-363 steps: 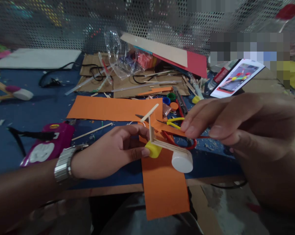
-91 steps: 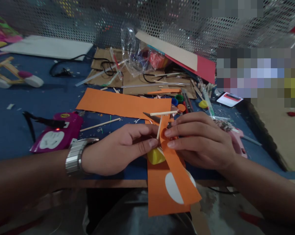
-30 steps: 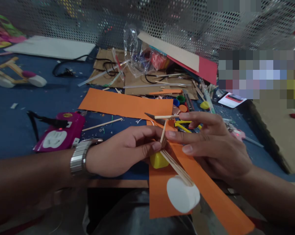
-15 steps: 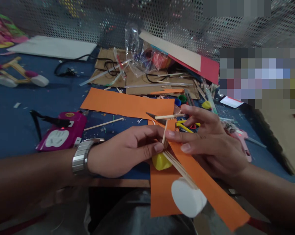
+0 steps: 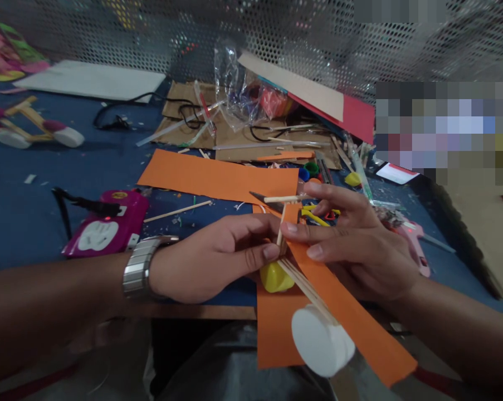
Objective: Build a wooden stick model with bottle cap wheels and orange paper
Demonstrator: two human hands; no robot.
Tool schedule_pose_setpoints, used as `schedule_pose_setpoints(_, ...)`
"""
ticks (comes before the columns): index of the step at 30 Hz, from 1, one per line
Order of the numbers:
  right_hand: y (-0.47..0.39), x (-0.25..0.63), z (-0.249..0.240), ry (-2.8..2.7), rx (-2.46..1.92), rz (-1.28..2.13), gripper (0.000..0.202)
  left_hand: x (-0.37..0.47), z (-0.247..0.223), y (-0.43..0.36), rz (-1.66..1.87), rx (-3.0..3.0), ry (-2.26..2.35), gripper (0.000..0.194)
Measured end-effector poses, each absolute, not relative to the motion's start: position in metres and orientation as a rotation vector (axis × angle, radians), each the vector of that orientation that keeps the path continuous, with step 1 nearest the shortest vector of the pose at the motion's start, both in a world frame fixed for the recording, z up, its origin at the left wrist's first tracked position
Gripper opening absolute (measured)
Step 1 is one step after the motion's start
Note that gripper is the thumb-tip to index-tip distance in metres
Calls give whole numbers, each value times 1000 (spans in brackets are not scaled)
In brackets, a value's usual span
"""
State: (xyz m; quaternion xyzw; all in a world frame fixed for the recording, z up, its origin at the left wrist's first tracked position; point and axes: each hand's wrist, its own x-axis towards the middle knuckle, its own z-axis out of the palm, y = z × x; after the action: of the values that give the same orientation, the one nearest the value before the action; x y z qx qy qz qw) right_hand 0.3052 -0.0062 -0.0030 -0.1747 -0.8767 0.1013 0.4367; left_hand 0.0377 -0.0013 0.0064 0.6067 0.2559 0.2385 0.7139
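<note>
My left hand (image 5: pixel 221 259) is closed, thumb and fingers pinching a small frame of wooden sticks (image 5: pixel 305 287). A white round wheel (image 5: pixel 320 341) is on the frame's near end, and a yellow rounded piece (image 5: pixel 276 277) is just below my left thumb. My right hand (image 5: pixel 360 245) presses an orange paper strip (image 5: pixel 355 314) along the frame with its fingertips; its thumb is hidden. The strip's loose end hangs toward me past the wheel. Another orange paper (image 5: pixel 274 340) hangs under the frame at the table edge. A dark pointed blade or scissor tip (image 5: pixel 257 196) shows behind the sticks.
A magenta box with a plug (image 5: pixel 109 223) stands at left, a pink glue gun (image 5: pixel 416 245) at right. An orange sheet (image 5: pixel 218 177) lies ahead. A stick model with wheels (image 5: pixel 38 125) is far left. Cardboard (image 5: pixel 234 133), plastic wrap and loose sticks are at the back.
The loose end of the orange strip has shifted slightly left and up. The white wheel has tilted a little. Both hands stay almost where they were.
</note>
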Motion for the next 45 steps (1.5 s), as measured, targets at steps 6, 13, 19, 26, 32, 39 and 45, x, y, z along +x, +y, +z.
schedule_pose_setpoints(6, -3, 306, -5, -2208, -428, 190, 25, 38, 5, -1, 528, 1328, 558, 26)
schedule_pose_setpoints(13, -6, 305, -6, -2204, -514, 114, 25, 37, 7, 2, 539, 1379, 556, 27)
schedule_pose_setpoints(19, -2, 300, -9, -2155, -452, -45, 14, 38, 8, 1, 541, 1320, 545, 27)
schedule_pose_setpoints(26, -3, 300, -8, -2142, -474, -88, 16, 38, 8, 2, 541, 1361, 541, 25)
schedule_pose_setpoints(32, -5, 299, -8, -2126, -480, -67, 15, 39, 6, 3, 546, 1364, 543, 26)
schedule_pose_setpoints(39, -7, 297, -7, -2142, -505, -68, 18, 39, 9, 2, 551, 1378, 550, 24)
schedule_pose_setpoints(45, -3, 301, -12, -2155, -457, -81, 23, 40, 12, 2, 553, 1397, 573, 27)
